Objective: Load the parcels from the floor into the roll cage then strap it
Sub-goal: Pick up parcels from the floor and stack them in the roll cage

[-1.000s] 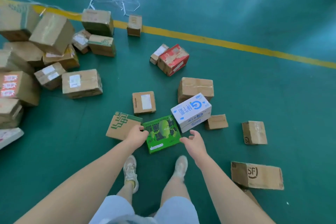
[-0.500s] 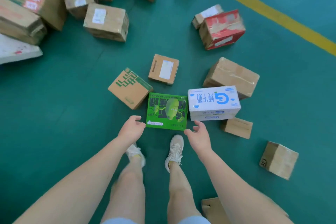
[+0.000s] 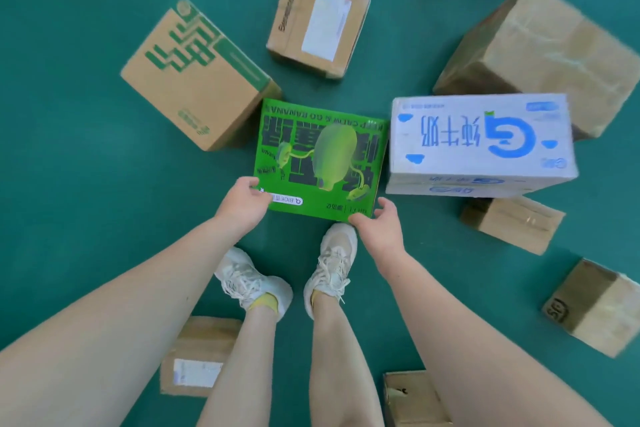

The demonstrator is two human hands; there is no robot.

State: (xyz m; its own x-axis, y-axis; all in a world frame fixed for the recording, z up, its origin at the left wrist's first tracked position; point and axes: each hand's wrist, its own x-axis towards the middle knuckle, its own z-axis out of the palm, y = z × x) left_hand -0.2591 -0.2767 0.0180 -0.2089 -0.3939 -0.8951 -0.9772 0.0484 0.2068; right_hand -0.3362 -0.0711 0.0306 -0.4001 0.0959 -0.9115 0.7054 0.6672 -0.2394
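Clearly, the green parcel [image 3: 322, 156] bears black lettering.

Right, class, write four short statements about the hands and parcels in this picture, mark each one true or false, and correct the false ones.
1. The left hand grips the green banana box at its near left corner. True.
2. The white and blue milk carton lies left of the green banana box. False: it lies right beside it, on the right.
3. The right hand is at the box's near right corner. True.
4. The person is barefoot. False: both feet wear pale trainers.
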